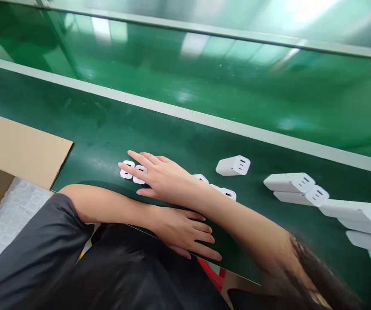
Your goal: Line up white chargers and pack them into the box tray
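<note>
My right hand (159,175) reaches across to the left, palm down with its fingers stretched out. Its fingers lie over two small white chargers (126,173) with USB sockets; whether it presses on them I cannot tell. Below that arm, my left hand (187,232) rests near the table's front edge, fingers spread and nothing in it. The forearms cross over each other. More white chargers (229,193) show partly behind my right forearm, the rest of them hidden.
A single larger white charger (233,166) lies further back on the green table (107,122). Several more white chargers (290,183) form a staggered row at the right. On the left is an open cardboard box (26,148) with bubble wrap (17,224). A pale rail (172,111) runs behind.
</note>
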